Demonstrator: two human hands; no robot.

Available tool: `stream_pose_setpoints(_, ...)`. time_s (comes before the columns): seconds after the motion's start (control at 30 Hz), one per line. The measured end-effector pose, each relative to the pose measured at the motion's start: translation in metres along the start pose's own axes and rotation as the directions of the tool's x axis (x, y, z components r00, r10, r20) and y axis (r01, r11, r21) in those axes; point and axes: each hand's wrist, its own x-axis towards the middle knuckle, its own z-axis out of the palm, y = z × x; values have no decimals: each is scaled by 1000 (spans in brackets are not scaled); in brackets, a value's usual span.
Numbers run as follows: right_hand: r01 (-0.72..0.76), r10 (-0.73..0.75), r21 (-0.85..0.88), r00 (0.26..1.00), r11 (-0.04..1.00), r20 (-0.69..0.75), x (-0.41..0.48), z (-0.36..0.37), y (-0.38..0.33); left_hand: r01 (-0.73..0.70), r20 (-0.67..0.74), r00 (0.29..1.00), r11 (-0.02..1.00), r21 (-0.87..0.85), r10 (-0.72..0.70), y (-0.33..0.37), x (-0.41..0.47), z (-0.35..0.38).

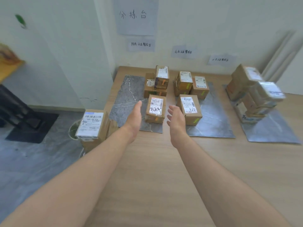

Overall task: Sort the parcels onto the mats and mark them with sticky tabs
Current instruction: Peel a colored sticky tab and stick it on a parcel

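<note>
Left hand (135, 117) and right hand (176, 119) are both spread, palms facing in, holding nothing. They flank a small parcel (155, 109), just beside it, not touching. Can't tell if they're reaching in or letting go.

Parcel sits on the near right corner of the left mat (126, 95), label up, orange tab (156, 119) on its front face, so probably sorted and marked. Behind it on the same mat is a stack of parcels (156, 82), also with orange tabs.

Middle mat (213, 123) holds the A68 parcel (190, 108) and more behind, with green tabs; colour seems to go by mat. Right mat (270, 131) has a taller pile (252, 94), blurred, tabs unclear.

Paper signs (141, 44) on the wall above the mats likely name each zone. One loose parcel (93, 126) sits off the worktop's (164, 177) left edge, on no mat, likely not yet sorted.
</note>
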Motion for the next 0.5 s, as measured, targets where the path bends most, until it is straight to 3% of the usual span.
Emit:
stream_pose_setpoints(0.23,1,-1,44,1000,999,-2,-83,-12,15,-58,105,993,998,-24,60,-20,-70,-21)
stream_pose_setpoints(0.5,-19,18,6,993,1000,116,-149,-8,59,-14,45,999,999,-36,15,-69,-132,-71)
